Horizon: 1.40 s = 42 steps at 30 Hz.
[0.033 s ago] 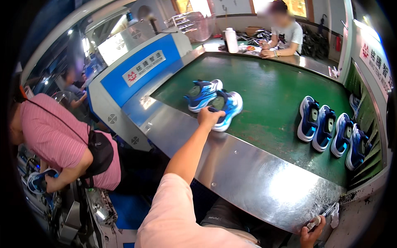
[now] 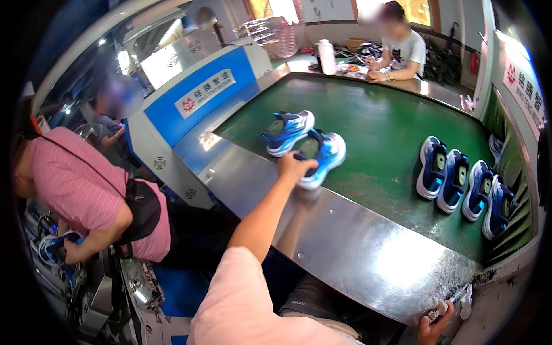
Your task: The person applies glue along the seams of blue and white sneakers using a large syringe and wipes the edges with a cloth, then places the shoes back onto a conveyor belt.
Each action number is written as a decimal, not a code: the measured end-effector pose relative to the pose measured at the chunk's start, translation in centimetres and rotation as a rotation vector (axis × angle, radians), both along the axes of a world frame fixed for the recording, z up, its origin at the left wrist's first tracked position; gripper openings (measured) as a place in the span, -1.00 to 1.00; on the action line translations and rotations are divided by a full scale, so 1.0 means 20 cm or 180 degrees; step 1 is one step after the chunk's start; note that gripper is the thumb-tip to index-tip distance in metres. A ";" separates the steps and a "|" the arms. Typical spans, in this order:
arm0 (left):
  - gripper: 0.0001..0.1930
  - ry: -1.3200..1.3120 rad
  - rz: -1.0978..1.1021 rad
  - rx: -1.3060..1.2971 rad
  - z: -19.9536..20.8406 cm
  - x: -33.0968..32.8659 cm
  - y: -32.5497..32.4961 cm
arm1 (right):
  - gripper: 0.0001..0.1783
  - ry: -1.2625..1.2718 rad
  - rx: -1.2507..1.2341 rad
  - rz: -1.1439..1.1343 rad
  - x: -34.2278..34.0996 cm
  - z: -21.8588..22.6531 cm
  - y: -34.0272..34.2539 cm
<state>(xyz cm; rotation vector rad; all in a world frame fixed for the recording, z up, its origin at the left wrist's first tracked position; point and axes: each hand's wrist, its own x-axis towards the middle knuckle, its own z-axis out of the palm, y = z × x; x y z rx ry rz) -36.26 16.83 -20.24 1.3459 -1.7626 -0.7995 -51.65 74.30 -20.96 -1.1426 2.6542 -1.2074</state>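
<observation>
Now, left hand (image 2: 294, 167): at frame centre, fingers closed on the heel of a blue sneaker (image 2: 323, 158) on the green belt (image 2: 379, 132).
Right hand (image 2: 434, 325): lower right edge, grip unclear.
Nearby: second blue sneaker (image 2: 287, 132) just behind.

Left hand (image 2: 294, 167): on near sneaker (image 2: 323, 158), surface (image 2: 391, 132). Second sneaker (image 2: 287, 132) just behind-left. Four sneakers (image 2: 463, 184) well right. Right hand (image 2: 434, 328) far below.

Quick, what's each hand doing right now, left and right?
Left hand: closed on the heel of the nearer blue sneaker on the green belt.
Right hand: at the table's lower corner, gripping a small whitish object; what it is cannot be told.
</observation>
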 end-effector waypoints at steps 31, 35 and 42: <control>-0.51 -0.0574 -0.4064 -0.1721 0.45 0.07 1.02 | -0.54 -0.2620 -0.1354 -0.0121 -0.08 0.24 -0.39; -0.68 -0.0161 -0.3636 -0.2141 0.41 0.32 1.33 | -0.54 -0.2324 -0.0812 -0.0121 -0.08 0.31 -0.33; -0.83 -0.0133 -0.3262 -0.2368 0.43 0.37 1.56 | -0.23 -0.4067 -0.1588 0.1454 0.06 0.79 -0.62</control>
